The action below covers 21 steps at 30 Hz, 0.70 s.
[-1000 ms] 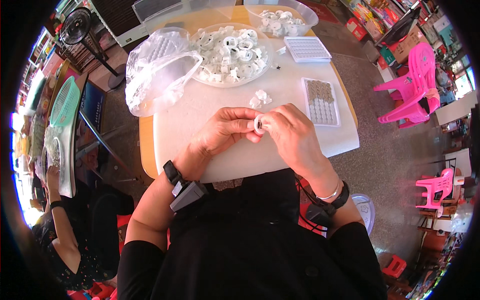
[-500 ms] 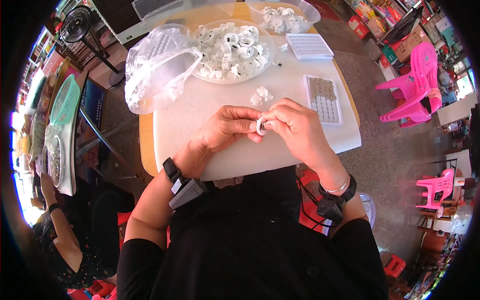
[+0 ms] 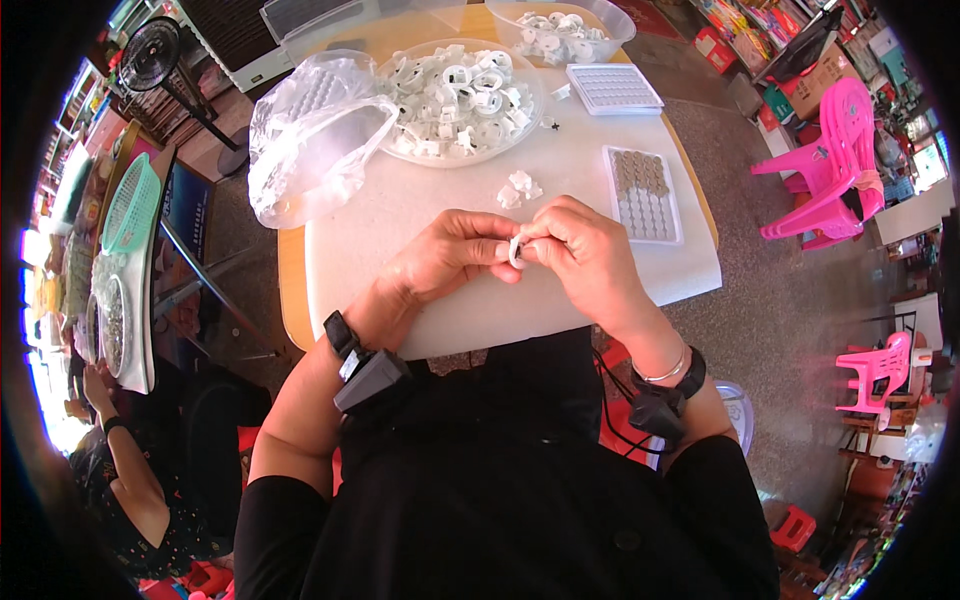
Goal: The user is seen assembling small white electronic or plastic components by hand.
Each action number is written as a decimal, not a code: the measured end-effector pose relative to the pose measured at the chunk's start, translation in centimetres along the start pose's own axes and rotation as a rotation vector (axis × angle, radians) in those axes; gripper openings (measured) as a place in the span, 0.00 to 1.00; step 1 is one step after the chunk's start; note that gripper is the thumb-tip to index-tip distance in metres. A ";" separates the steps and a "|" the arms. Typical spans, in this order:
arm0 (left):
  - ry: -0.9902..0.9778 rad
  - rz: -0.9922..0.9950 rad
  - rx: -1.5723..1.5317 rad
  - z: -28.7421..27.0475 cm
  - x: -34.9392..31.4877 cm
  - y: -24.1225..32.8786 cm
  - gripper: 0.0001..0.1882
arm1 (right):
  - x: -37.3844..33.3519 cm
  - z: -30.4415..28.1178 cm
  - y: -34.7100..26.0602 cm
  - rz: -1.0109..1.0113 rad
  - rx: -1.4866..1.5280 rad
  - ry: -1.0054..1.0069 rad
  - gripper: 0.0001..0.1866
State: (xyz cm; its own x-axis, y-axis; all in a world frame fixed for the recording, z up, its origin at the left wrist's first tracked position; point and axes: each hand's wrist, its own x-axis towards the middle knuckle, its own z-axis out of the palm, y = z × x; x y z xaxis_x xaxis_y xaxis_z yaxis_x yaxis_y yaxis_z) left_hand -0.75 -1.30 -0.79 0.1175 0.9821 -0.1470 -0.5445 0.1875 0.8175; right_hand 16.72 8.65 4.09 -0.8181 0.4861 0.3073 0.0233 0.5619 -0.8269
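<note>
Over the near half of the table, my left hand (image 3: 462,255) pinches a small white ring-shaped plastic part (image 3: 516,252) between thumb and fingers. A dark spot shows inside its opening. My right hand (image 3: 585,252) is closed, its thumb and fingertips pressed together against the right side of the ring. Whatever those fingertips may hold is hidden. Just beyond my hands lie a few loose white plastic pieces (image 3: 521,188). To the right rests a white tray (image 3: 648,226) with rows of round pockets, its far part covered with small grey-brown round pieces (image 3: 640,172).
A clear round bowl (image 3: 535,112) heaped with white parts stands at the back, beside a crumpled plastic bag (image 3: 305,150). Behind are another clear tub (image 3: 618,30) and a pocketed white tray (image 3: 615,88). A co-worker's arm (image 3: 135,480) is at far left; pink chairs (image 3: 835,170) stand right.
My fingers have shifted slightly around the white ring, which is turned a little. The whole view has moved slightly. At the left, the co-worker's hand has moved.
</note>
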 end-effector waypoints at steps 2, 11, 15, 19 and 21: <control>0.004 0.020 -0.030 -0.1 0.0 0.0 0.16 | -0.2 0.5 -0.1 0.000 0.043 0.028 0.05; -0.044 0.042 -0.153 -0.1 -0.3 0.2 0.15 | 0.3 0.2 0.0 0.078 0.261 0.031 0.06; -0.051 0.021 -0.121 0.3 -0.2 0.3 0.15 | 0.4 0.2 0.7 0.076 0.269 0.006 0.06; -0.020 0.032 -0.127 -0.2 -0.2 0.1 0.15 | 0.4 0.7 -0.3 0.100 0.169 0.052 0.06; -0.014 0.035 -0.131 -0.3 -0.1 0.1 0.15 | 0.5 0.9 0.4 0.128 0.348 0.066 0.04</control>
State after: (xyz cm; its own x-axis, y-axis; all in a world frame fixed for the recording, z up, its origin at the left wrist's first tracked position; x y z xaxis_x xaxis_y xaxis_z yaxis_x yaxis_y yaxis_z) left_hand -1.08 -1.39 -0.86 0.1077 0.9879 -0.1115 -0.6519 0.1549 0.7423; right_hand 15.86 8.49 3.52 -0.7821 0.5862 0.2112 -0.0830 0.2379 -0.9677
